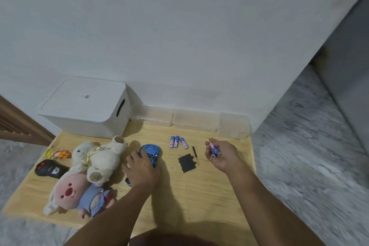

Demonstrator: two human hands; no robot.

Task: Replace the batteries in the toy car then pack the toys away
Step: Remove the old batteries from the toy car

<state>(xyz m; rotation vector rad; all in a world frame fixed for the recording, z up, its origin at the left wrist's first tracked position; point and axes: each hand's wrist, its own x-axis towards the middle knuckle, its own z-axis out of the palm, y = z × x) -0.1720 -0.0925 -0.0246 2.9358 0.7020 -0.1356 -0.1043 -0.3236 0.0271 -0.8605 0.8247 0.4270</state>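
Observation:
A shiny blue toy car (pixel 151 153) lies on the wooden board (pixel 199 189), and my left hand (pixel 142 169) grips it from above, hiding most of its rear. My right hand (pixel 222 156) is raised palm-up at the right and holds a bunch of blue batteries (pixel 214 149) in its curled fingers. Three more blue batteries (pixel 177 142) lie side by side behind the car. A black battery cover (pixel 186 163) and a small screwdriver (pixel 195 153) lie between my hands.
A white lidded storage box (pixel 85 109) stands at the back left, with clear plastic containers (pixel 194 121) along the wall. Left of the car lie a white plush bear (pixel 99 156), a pink plush (pixel 69 189), a black remote (pixel 50 169) and a small yellow toy (pixel 59 154).

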